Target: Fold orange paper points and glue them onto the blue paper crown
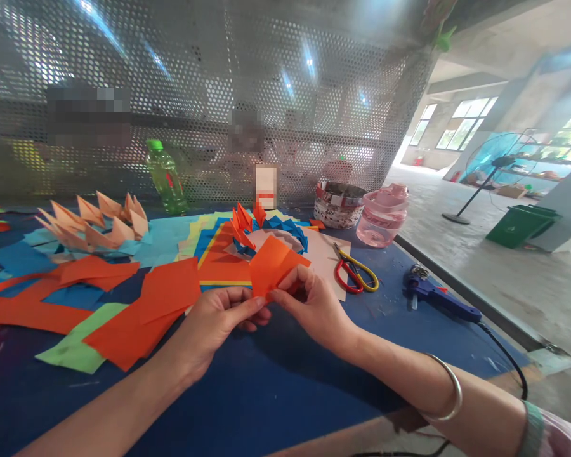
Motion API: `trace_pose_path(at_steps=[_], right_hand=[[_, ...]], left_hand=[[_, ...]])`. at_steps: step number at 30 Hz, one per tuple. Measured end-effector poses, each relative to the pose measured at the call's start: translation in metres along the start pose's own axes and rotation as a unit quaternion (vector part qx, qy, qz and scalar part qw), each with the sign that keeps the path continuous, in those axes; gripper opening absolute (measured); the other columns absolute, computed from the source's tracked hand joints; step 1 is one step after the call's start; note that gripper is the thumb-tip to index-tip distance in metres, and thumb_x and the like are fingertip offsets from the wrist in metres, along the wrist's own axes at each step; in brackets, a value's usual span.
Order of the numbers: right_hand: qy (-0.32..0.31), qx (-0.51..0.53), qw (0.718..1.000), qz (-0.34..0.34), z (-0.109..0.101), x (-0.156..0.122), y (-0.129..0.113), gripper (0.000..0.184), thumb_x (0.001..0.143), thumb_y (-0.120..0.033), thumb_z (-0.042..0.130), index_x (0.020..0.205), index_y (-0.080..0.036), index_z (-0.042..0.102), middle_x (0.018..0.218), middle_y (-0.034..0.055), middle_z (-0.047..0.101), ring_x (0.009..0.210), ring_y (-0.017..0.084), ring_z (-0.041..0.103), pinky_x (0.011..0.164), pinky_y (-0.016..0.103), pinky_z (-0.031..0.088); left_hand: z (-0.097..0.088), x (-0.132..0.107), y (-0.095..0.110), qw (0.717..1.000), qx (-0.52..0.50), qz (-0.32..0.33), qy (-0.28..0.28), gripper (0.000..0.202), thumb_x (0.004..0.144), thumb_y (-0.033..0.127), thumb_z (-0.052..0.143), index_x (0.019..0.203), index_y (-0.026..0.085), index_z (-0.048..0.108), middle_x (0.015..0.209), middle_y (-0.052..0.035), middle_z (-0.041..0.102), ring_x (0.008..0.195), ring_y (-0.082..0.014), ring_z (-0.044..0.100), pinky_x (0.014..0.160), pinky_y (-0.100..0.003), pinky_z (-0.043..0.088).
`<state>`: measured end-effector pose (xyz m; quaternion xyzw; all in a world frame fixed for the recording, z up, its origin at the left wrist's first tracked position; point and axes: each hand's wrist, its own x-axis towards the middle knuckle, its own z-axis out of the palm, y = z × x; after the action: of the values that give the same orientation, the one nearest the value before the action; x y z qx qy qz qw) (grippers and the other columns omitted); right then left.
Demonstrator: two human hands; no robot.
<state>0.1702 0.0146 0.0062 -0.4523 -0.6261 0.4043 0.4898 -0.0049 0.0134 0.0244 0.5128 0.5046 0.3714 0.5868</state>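
Note:
An orange sheet of paper point(269, 261), partly folded, is held up over the blue table point(285, 387). My left hand point(233, 308) pinches its lower edge between thumb and fingers. On the other side, my right hand point(309, 298) grips the paper's lower right part, its fingers curled. Just behind the paper lies a ring of folded blue paper point(285, 226) with several orange folded points point(242, 223) standing at its left. Loose orange sheets point(147, 311) and a light green sheet point(83, 339) lie left of my left hand.
Scissors point(354, 270) with red and yellow handles and a blue glue gun point(440, 298) with a cord lie to the right. A pink jug point(382, 216), a woven basket point(339, 204) and a green bottle point(166, 178) stand behind. A peach paper crown point(95, 225) sits left.

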Motion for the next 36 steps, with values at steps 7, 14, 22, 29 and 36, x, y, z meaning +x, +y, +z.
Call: trace_pose_path(at_steps=[7,14,22,29,36], right_hand=[[-0.009,0.021,1.000,-0.013,-0.0022,-0.0005,0.0012,0.022,0.080,-0.024,0.066,0.095,-0.024,0.051,0.079,-0.0032,0.060,0.060,0.010,0.053,0.058,0.023,0.044],[-0.016,0.042,0.999,-0.011,-0.0037,-0.0016,-0.0044,0.027,0.077,-0.018,0.066,0.096,-0.024,0.049,0.066,-0.0065,0.056,0.058,0.012,0.055,0.057,0.023,0.045],[0.006,0.015,1.000,-0.020,-0.0053,0.0035,0.0016,0.030,0.077,-0.028,0.070,0.098,-0.023,0.049,0.075,-0.0026,0.065,0.065,0.014,0.061,0.060,0.024,0.046],[0.009,0.008,1.000,-0.025,-0.0080,0.0062,0.0024,0.032,0.075,-0.032,0.073,0.096,-0.022,0.051,0.074,-0.0021,0.065,0.066,0.015,0.063,0.061,0.026,0.045],[-0.002,0.029,0.999,-0.021,-0.0071,0.0055,-0.0011,0.024,0.080,-0.027,0.067,0.096,-0.021,0.051,0.067,-0.0037,0.063,0.062,0.014,0.063,0.057,0.024,0.041]], left_hand=[[-0.0008,0.0007,0.0002,1.000,0.006,0.002,-0.010,0.028,0.062,0.043,0.080,0.068,0.018,0.073,0.069,-0.0052,0.075,0.068,-0.0177,0.067,0.062,-0.026,0.047],[-0.0020,-0.0011,0.0025,0.999,0.025,0.018,-0.011,0.027,0.063,0.043,0.079,0.064,0.017,0.069,0.064,-0.0039,0.072,0.064,-0.0167,0.064,0.061,-0.027,0.046],[-0.0048,0.0045,0.0024,0.999,0.047,-0.001,0.008,0.032,0.061,0.047,0.081,0.062,0.017,0.068,0.062,-0.0024,0.071,0.062,-0.0142,0.061,0.062,-0.025,0.043],[-0.0025,0.0032,0.0047,0.999,0.044,0.020,0.006,0.030,0.058,0.045,0.079,0.061,0.017,0.068,0.062,-0.0028,0.070,0.062,-0.0149,0.061,0.063,-0.026,0.045],[-0.0034,0.0025,0.0027,0.999,0.048,0.020,0.014,0.028,0.058,0.043,0.077,0.060,0.017,0.066,0.061,-0.0030,0.070,0.060,-0.0148,0.061,0.061,-0.027,0.044]])
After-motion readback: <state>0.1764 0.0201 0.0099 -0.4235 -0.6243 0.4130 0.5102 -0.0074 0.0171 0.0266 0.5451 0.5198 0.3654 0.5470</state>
